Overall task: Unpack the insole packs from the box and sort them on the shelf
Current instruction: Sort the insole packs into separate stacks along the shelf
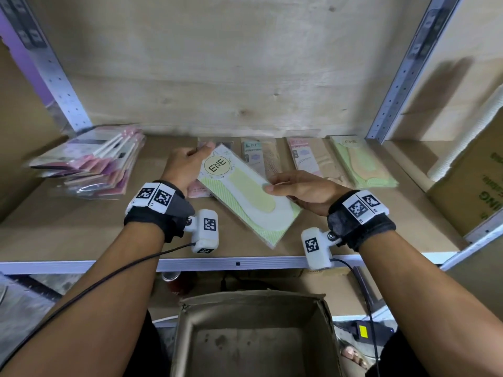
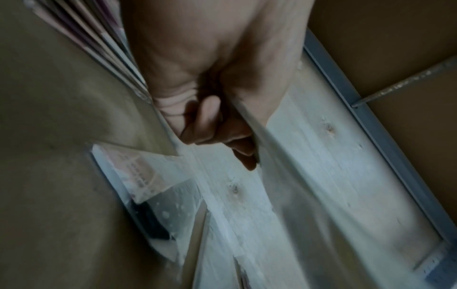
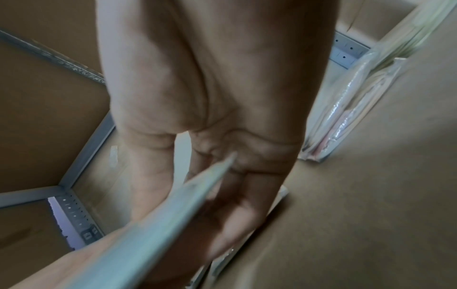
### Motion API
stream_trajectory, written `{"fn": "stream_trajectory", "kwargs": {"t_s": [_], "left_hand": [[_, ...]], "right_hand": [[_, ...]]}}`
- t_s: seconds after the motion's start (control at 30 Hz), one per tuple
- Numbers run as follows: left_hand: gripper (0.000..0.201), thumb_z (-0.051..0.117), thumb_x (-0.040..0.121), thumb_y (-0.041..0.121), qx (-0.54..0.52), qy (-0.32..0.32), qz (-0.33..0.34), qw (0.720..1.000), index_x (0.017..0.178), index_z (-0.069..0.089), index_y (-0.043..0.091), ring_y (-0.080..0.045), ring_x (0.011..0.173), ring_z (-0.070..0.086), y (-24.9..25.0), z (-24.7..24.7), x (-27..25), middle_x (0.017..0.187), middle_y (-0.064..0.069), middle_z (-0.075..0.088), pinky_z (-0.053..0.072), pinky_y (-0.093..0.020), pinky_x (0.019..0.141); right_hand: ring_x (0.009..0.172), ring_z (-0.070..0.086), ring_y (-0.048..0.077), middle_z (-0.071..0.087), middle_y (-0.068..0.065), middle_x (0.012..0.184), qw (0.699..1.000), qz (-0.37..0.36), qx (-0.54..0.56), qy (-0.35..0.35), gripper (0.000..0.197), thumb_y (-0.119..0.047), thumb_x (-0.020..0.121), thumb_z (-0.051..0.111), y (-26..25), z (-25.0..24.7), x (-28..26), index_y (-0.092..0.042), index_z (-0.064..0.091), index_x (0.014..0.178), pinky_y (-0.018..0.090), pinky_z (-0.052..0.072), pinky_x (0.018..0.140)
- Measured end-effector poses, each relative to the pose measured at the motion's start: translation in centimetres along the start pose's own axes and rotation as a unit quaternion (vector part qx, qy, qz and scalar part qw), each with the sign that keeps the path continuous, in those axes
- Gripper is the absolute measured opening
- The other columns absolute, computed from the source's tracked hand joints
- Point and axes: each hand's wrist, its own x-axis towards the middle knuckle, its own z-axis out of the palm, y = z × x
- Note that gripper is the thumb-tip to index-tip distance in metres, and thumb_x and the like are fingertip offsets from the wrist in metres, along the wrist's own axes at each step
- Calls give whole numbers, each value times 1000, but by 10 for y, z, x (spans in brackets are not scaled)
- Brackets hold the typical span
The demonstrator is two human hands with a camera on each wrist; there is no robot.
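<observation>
Head view: one green pack (image 1: pixel 246 195) (both hands), three shelved

Cardboard carton (image 1: pixel 473 186), green lettering: well right of the fingers of the right hand (image 1: pixel 304 191)
White textured roll (image 1: pixel 468 137): lying along the carton's top edge, right of and beyond those fingers
Red can (image 1: pixel 174 281): below and nearer than the fingers of the left hand (image 1: pixel 185 164)
Black device, yellow label (image 1: pixel 363 331): low, beneath the right fingers
</observation>
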Motion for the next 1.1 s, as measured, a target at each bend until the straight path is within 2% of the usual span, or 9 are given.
{"fn": "stream_trajectory", "kwargs": {"t_s": [0.13,0.27,0.37,0.47,0.53,0.67,0.77,0.93,1.1], "left_hand": [[30,67,93,34,-88,-36,-53,994,100,72,5,-20,72,74,4,0,-8,89,-10,77,58,-26,54],[33,66,94,36,-118,-50,-68,989,115,73,12,-26,90,74,7,-1,-11,102,-12,77,60,-33,68],[36,65,92,46,-115,-40,-64,991,107,75,14,-23,83,76,8,-1,-11,97,-9,78,58,-30,58],[37,64,88,57,-140,-44,-70,987,93,74,22,-16,75,74,9,1,-10,90,-4,79,56,-27,58],[44,64,86,61,-143,-55,-69,986,98,73,19,-12,65,70,7,3,-10,84,-4,78,55,-23,57],[47,74,84,47,-75,-145,-69,984,113,69,10,-21,80,76,3,10,-15,98,-15,77,60,-24,67],[31,78,85,29,-8,-251,-56,966,110,71,13,-19,87,75,3,21,-26,103,-8,77,59,-24,73],[27,75,88,13,18,-255,-38,966,113,70,4,-10,61,63,1,32,-30,83,-5,75,55,-18,61],[11,77,85,9,7,-189,-26,982,83,69,16,-8,50,60,0,39,-25,73,-5,72,58,-18,58]], "right_hand": [[92,64,12,67,7,105,1000,-8,17,-8,15,-11,96,61,1,6,1,-3,64,108,18,47,86],[98,59,16,62,11,109,1000,-19,13,-9,12,-8,98,57,1,6,1,-3,60,108,23,43,92],[99,57,13,60,8,108,1000,-26,1,5,8,-8,98,56,0,4,0,-4,59,105,13,44,88],[94,60,16,63,5,99,999,-29,25,17,6,-8,99,55,2,1,1,-8,61,96,17,48,83],[91,65,19,66,8,101,994,-27,98,31,9,-7,99,53,5,-2,1,-6,62,98,25,54,81],[99,66,24,63,21,121,982,-42,167,77,31,0,99,48,7,-5,5,10,54,128,29,57,88],[96,68,25,66,21,117,975,-52,186,108,26,2,98,50,6,-5,11,7,59,122,35,54,93],[77,72,21,74,12,96,967,-39,164,193,11,0,94,60,7,-4,16,-8,66,99,33,61,67],[62,69,11,71,5,89,970,-25,159,185,24,6,88,63,4,-8,18,-11,61,105,25,56,55]]}}
